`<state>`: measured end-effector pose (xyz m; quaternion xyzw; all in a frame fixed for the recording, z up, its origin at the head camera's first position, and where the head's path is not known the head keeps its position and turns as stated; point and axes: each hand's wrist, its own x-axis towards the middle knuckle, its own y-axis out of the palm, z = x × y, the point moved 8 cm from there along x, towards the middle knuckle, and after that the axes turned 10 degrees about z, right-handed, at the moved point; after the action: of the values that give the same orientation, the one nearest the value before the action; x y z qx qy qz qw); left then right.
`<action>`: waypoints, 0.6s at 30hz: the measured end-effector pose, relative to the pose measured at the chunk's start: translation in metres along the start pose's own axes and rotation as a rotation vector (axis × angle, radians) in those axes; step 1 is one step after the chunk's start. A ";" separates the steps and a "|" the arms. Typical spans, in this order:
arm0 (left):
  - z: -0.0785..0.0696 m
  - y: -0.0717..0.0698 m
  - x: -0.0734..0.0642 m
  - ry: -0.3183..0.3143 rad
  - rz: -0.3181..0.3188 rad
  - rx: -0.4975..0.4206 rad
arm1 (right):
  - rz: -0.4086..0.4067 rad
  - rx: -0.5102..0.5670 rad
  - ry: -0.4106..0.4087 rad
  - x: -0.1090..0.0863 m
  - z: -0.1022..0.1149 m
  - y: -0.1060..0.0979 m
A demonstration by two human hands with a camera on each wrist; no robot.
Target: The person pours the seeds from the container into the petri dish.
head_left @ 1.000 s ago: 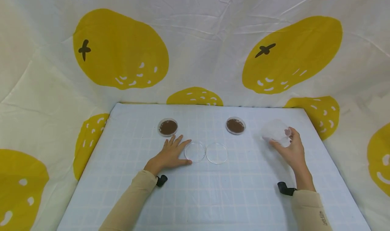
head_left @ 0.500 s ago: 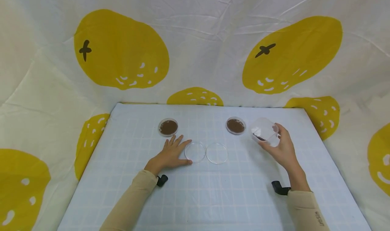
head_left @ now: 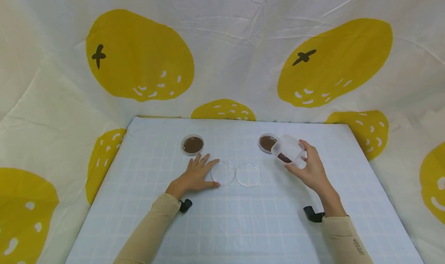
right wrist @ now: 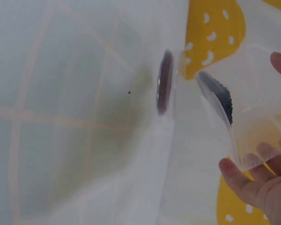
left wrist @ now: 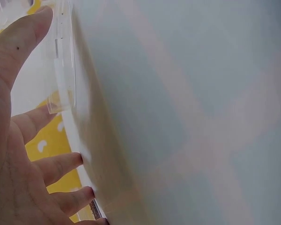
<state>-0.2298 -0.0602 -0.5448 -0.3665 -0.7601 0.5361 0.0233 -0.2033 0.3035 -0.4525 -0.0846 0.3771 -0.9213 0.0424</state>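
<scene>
My right hand point(head_left: 313, 173) grips a clear plastic cup point(head_left: 294, 145) between thumb and fingers, tilted to the left above the table. Dark brown granules point(right wrist: 218, 93) have gathered along the cup's lower side in the right wrist view. Its lip overlaps the edge of the right petri dish point(head_left: 260, 148), which holds brown granules. My left hand point(head_left: 194, 177) lies with fingers spread, thumb and index finger at the rim of a clear shallow dish point(head_left: 223, 174). Touching that dish on its right is a second clear round piece point(head_left: 248, 175).
Another petri dish point(head_left: 190, 154) with brown granules stands just beyond my left fingertips. The table point(head_left: 222, 225) wears a pale blue checked cloth. A white curtain point(head_left: 236, 55) with yellow fruit shapes hangs behind and at both sides.
My right hand has carried the cup leftward to the right petri dish and tilted it, bringing the granules inside into sight. The left hand stays where it was.
</scene>
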 end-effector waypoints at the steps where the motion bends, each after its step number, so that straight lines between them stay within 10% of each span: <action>1: 0.000 0.000 0.000 -0.001 0.002 -0.003 | 0.004 -0.003 -0.013 0.001 0.002 0.002; 18: -0.001 0.000 -0.001 0.006 -0.005 -0.018 | 0.091 -0.134 -0.220 0.011 0.040 0.034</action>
<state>-0.2291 -0.0601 -0.5439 -0.3662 -0.7657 0.5282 0.0238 -0.2061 0.2504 -0.4468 -0.1706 0.4344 -0.8763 0.1193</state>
